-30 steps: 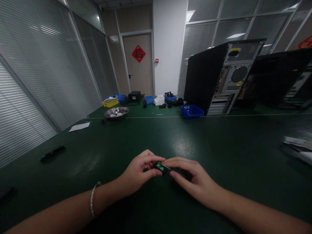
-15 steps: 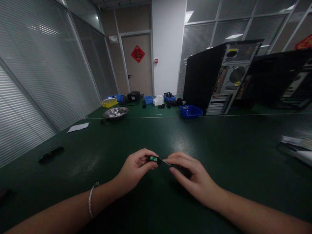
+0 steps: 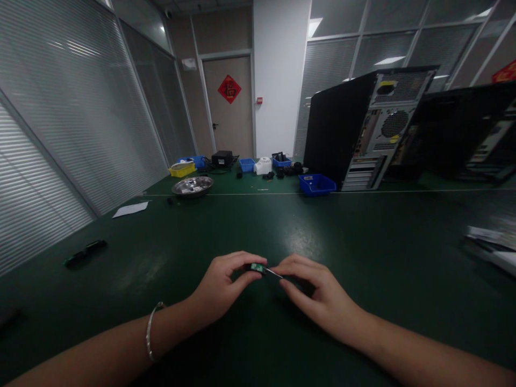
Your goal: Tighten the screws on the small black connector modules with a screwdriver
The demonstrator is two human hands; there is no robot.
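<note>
A small black part with a green circuit board is pinched between the thumb and fingers of my left hand, just above the green table. My right hand grips a thin metal tool, whose tip meets the right end of the small part. The tool's other end is hidden in my right hand. Both hands are close together, fingertips almost touching.
A metal bowl, a blue bin and a computer tower stand toward the back. White paper and green-black pieces lie at the left. Papers lie at the far right.
The small part has turned slightly and sits a little lower in my left hand. The fingers of my left hand have closed in over it. The tool still meets its right end.
</note>
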